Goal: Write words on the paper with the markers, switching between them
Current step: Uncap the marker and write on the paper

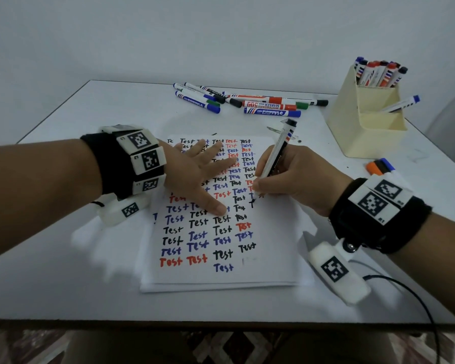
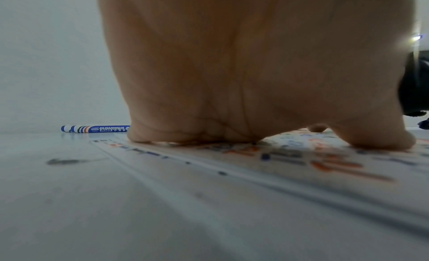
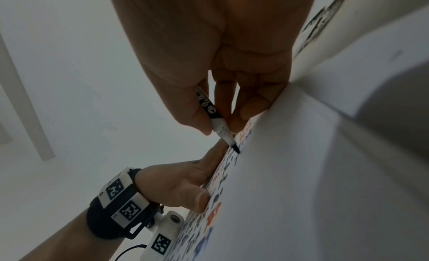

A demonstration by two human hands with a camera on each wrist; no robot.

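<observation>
My left hand (image 1: 195,174) lies flat with straight fingers on the thin, light paper (image 1: 271,261) so it cannot slide on the tabletop (image 1: 63,285), while my right hand (image 1: 294,179) pinches the light, stiff black marker (image 1: 276,153) low, near its tip.

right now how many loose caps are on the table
3, side by side right of the paper, in front of the holder: orange cap, black cap, blue cap. Others may hide among the markers.
</observation>
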